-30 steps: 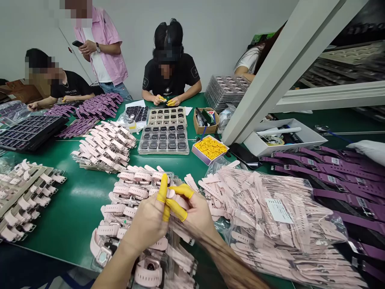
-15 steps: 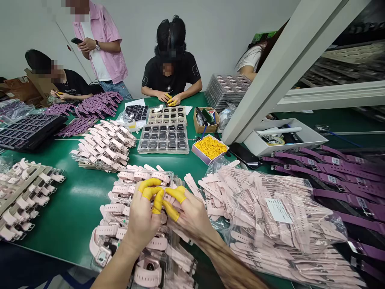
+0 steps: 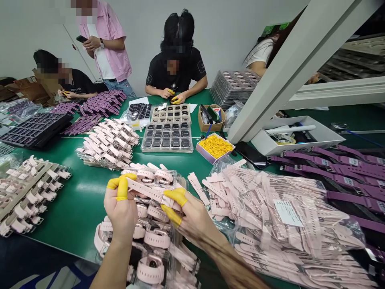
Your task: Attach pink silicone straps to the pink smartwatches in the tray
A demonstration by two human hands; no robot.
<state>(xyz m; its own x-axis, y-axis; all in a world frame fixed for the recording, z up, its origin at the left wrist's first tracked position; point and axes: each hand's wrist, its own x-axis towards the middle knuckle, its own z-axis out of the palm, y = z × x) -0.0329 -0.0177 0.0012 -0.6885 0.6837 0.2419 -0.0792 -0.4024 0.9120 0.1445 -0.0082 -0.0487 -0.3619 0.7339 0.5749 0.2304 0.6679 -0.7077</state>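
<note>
A pale pink watch strap (image 3: 147, 190) is stretched between my two hands, its row of holes facing up. My left hand (image 3: 122, 202), with yellow finger cots on thumb and finger, pinches the strap's left end. Also in yellow cots, the fingers of my right hand (image 3: 189, 212) are closed on its other end, by a small keeper loop. Directly below lies a clear tray of pink-strapped watches (image 3: 156, 239), partly hidden by my wrists. Close to my right hand, loose pink straps spill from a clear plastic bag of straps (image 3: 255, 204) with a white label.
Left stand stacks of pink straps (image 3: 110, 142) and a strap-covered tray (image 3: 27, 188). Ahead are a tray of dark watch faces (image 3: 167, 138), a box of yellow finger cots (image 3: 215, 147) and a white box (image 3: 294, 136). Purple straps (image 3: 345, 172) lie right. A co-worker (image 3: 177, 64) sits opposite.
My left hand has moved left, away from my right, so the strap now shows stretched between them; before, both hands' fingertips were together. The whole view has shifted slightly.
</note>
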